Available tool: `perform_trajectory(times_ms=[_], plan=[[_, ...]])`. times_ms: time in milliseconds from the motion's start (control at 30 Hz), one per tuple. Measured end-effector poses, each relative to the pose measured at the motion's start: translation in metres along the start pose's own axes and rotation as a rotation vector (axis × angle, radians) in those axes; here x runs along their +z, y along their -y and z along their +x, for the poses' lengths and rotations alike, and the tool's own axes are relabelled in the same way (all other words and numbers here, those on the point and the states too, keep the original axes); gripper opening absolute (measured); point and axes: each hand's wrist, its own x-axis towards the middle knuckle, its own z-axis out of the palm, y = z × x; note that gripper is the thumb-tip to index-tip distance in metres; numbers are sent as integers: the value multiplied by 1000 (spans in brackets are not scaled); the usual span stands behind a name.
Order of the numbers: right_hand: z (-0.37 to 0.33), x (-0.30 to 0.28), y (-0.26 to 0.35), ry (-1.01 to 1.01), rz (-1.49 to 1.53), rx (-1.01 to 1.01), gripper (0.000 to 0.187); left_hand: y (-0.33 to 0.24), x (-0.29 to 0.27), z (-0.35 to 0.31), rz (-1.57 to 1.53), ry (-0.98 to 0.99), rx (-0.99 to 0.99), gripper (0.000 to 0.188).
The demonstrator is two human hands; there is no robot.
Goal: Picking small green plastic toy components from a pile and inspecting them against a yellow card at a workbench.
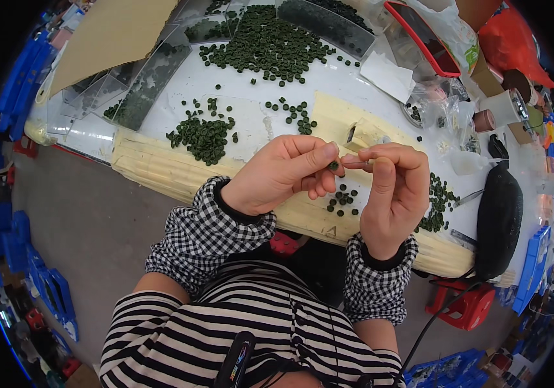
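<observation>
Pinched between the thumb and fingers of my left hand (290, 169) is a small round dark green piece (334, 165). Close beside it, my right hand (394, 187) is closed in a pinch on a thin, pale, slender thing (358, 161) whose kind I cannot make out; its tip points toward the green piece. Both hands are raised over the near edge of the table. Several loose green pieces (341, 199) lie below, between the hands. A denser pile of them (204, 139) sits left of my left hand, and another (440, 204) right of my right hand.
A large heap of green pieces (264, 42) covers the far table, among clear plastic trays (154, 84) and cardboard (112, 39). Yellowish padding (160, 165) runs along the near edge. At right are a red-cased phone (422, 39), a white paper (387, 75) and a black bundle (500, 213).
</observation>
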Motion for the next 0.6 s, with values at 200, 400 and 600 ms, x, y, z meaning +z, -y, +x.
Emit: perform_trajectory(times_ms=[200,400,600], plan=[[3,-4,1,-215,21,-7,9,-1,-1,-1,21,-19,14,27],[19,-32,-9,-322,-687,-172,6,0,3,0,4,-106,105,17],[21,-33,-15,-168,-866,-127,7,1,-1,-1,40,-93,191,20]])
